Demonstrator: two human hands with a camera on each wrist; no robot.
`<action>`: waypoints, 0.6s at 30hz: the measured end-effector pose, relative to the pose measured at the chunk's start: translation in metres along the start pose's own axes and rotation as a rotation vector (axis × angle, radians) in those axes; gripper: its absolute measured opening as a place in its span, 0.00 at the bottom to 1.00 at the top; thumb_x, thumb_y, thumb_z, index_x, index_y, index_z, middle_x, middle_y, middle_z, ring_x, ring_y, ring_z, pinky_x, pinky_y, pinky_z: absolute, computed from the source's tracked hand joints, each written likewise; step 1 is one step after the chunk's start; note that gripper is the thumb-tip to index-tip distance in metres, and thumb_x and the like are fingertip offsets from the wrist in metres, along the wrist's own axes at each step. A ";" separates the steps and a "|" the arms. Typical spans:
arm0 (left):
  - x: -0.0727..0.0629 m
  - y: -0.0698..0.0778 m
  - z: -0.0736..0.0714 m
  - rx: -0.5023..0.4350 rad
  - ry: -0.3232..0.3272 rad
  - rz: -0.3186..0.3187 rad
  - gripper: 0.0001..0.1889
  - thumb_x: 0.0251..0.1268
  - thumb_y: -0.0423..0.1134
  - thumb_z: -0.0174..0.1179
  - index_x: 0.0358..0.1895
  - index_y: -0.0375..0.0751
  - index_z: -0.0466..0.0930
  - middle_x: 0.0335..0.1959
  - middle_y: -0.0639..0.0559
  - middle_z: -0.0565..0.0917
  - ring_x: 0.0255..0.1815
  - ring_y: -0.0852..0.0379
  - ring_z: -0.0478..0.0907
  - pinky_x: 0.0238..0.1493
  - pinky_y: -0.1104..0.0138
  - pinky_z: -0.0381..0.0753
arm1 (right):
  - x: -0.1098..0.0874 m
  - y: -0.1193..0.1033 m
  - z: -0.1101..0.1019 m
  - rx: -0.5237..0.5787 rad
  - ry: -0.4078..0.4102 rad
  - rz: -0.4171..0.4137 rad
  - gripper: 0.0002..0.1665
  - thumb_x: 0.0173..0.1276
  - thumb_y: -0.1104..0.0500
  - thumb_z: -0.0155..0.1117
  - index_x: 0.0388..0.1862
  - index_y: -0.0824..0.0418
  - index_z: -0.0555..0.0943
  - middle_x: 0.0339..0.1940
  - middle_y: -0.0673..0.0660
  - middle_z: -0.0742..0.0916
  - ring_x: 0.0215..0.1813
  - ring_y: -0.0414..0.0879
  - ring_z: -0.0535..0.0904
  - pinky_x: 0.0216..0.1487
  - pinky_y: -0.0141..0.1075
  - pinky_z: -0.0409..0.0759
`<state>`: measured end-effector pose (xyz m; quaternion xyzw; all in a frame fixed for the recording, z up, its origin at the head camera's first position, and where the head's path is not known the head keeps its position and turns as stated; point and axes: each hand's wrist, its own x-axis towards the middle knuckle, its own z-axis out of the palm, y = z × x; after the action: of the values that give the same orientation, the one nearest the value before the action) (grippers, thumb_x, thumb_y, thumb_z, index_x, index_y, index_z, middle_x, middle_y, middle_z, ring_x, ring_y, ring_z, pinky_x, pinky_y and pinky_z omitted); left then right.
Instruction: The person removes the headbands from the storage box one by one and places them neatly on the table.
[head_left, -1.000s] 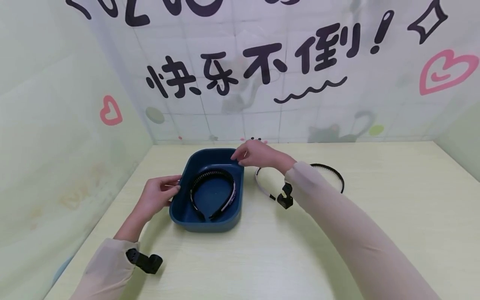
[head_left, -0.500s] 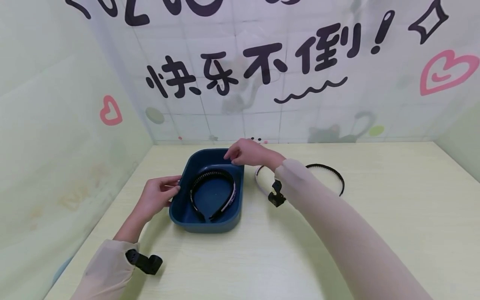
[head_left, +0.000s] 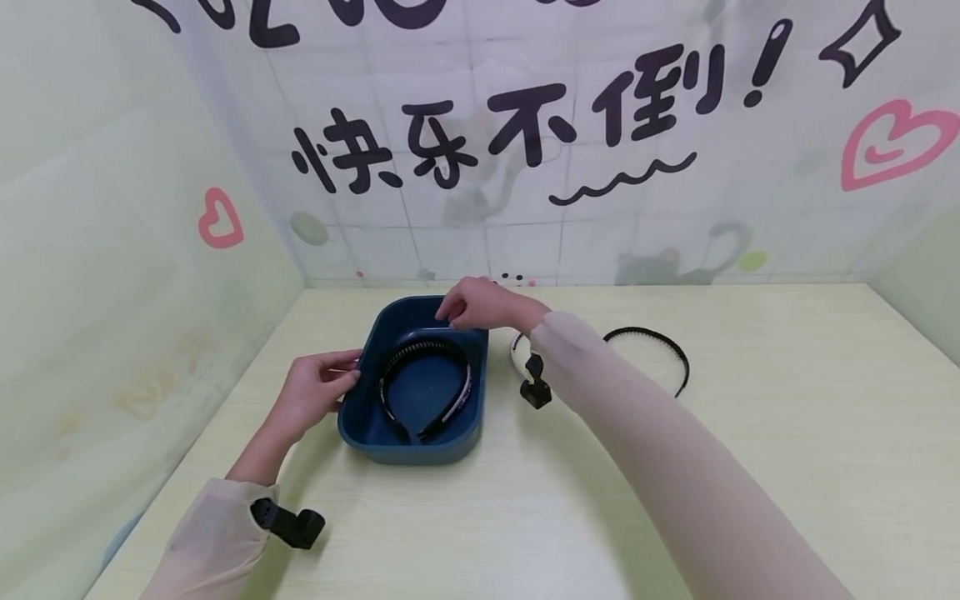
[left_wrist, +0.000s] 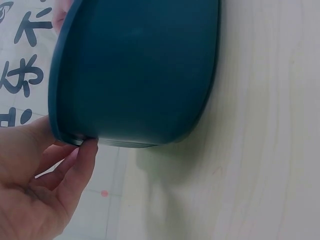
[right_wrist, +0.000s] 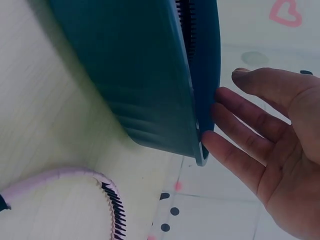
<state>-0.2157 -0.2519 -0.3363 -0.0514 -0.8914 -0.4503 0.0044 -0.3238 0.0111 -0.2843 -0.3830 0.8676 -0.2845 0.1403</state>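
Note:
A dark blue plastic bin stands on the table, left of centre in the head view. My left hand pinches its left rim between thumb and fingers. Inside the bin lies a black toothed headband with patterned purple on its right side. My right hand is over the far right corner, holding nothing. In the right wrist view its fingertips are right at the rim and its thumb stands apart. A lavender headband with black teeth lies right of the bin, partly hidden by my right sleeve.
On the table, a thin black toothed headband arc shows beyond my right sleeve. A printed cloth wall rises behind the table, with another wall at the left. Black wrist cameras hang from both sleeves.
My right hand has moved leftward over the bin's far rim, and its sleeve now covers more of the lavender headband. The left hand and bin have stayed put.

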 end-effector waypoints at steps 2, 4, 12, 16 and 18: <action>0.000 0.001 0.000 -0.002 -0.004 0.001 0.21 0.65 0.31 0.51 0.60 0.31 0.69 0.47 0.33 0.76 0.39 0.49 0.76 0.27 0.65 0.80 | 0.002 0.000 0.000 0.004 -0.002 0.005 0.16 0.63 0.67 0.58 0.50 0.64 0.80 0.46 0.59 0.83 0.43 0.43 0.77 0.44 0.31 0.76; 0.001 0.001 0.000 -0.004 -0.007 0.003 0.21 0.64 0.31 0.51 0.60 0.31 0.69 0.47 0.33 0.76 0.39 0.50 0.76 0.27 0.65 0.80 | 0.003 -0.001 0.000 0.003 -0.003 0.005 0.16 0.63 0.67 0.57 0.50 0.65 0.80 0.45 0.59 0.83 0.42 0.43 0.77 0.43 0.31 0.76; 0.001 0.002 0.000 -0.013 -0.011 -0.007 0.21 0.65 0.31 0.51 0.61 0.31 0.69 0.48 0.33 0.76 0.39 0.50 0.76 0.27 0.65 0.80 | 0.010 -0.006 0.002 0.014 -0.024 0.039 0.17 0.64 0.68 0.57 0.52 0.66 0.79 0.45 0.58 0.83 0.42 0.44 0.77 0.43 0.31 0.76; 0.001 0.002 0.000 -0.013 -0.012 -0.013 0.21 0.65 0.32 0.51 0.61 0.32 0.69 0.48 0.33 0.76 0.40 0.49 0.76 0.27 0.65 0.81 | 0.015 -0.005 0.005 0.025 -0.040 0.059 0.17 0.64 0.67 0.57 0.52 0.65 0.79 0.46 0.59 0.83 0.41 0.44 0.77 0.40 0.31 0.76; 0.001 0.003 -0.001 -0.012 -0.014 -0.014 0.21 0.65 0.32 0.51 0.61 0.32 0.69 0.48 0.33 0.76 0.41 0.49 0.76 0.27 0.65 0.81 | 0.016 -0.005 0.006 0.033 -0.048 0.067 0.17 0.63 0.67 0.57 0.52 0.65 0.79 0.46 0.60 0.83 0.41 0.44 0.77 0.39 0.31 0.76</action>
<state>-0.2167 -0.2507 -0.3337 -0.0482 -0.8890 -0.4553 -0.0054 -0.3290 -0.0059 -0.2866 -0.3582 0.8714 -0.2847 0.1767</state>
